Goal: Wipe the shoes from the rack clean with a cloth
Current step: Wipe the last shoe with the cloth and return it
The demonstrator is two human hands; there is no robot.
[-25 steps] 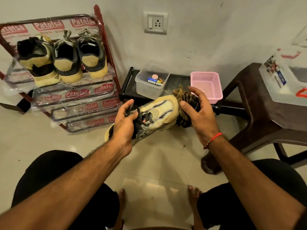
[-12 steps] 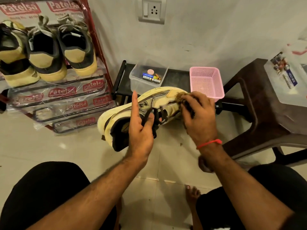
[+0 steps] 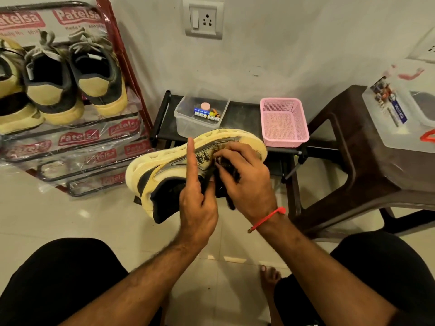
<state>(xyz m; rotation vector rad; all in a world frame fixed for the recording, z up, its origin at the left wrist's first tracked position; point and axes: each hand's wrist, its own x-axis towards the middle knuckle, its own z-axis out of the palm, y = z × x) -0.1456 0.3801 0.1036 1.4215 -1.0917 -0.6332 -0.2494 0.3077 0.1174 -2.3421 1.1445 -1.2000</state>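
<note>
Tiled floor (image 3: 70, 231), shoe rack (image 3: 113, 43) at left. Left hand (image 3: 197, 203) grips yellow shoe (image 3: 164, 161) at collar, forefinger raised, mid-air above floor. Right hand (image 3: 247, 184) clenched around dark cloth (image 3: 226, 164), pressing shoe side.

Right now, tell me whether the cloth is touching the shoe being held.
Touching. The head view shows the right hand pressing the dark cloth against the side of the shoe, no gap visible.

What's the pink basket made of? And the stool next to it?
The pink basket looks like thin molded plastic: its walls and floor are a fine grid of holes. The dark brown stool also looks like molded plastic, smooth with a slight sheen, though painted wood cannot be ruled out.
</note>
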